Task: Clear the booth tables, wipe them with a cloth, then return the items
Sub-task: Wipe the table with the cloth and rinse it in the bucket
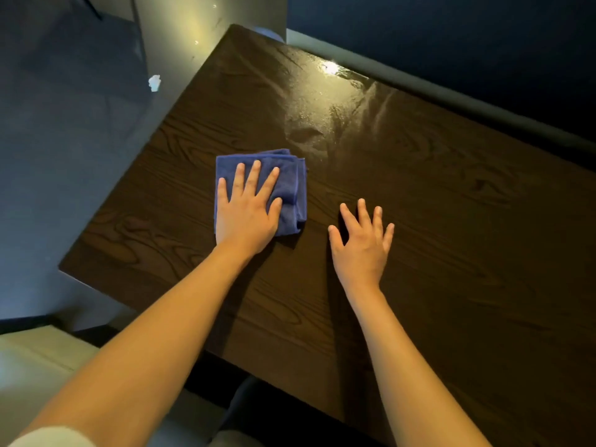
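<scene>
My left hand (246, 214) lies flat, fingers spread, pressing the folded blue cloth (292, 188) onto the bench (451, 221). My right hand (362, 245) rests open just beside it at three o'clock, holding nothing. Wet streaks shine toward one o'clock; I judge the left hand should wipe next.

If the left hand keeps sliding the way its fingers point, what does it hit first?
Nothing on the table: the left hand, flat on the blue cloth, points over bare wet wood toward the far edge; the grey ledge looks next.
</scene>
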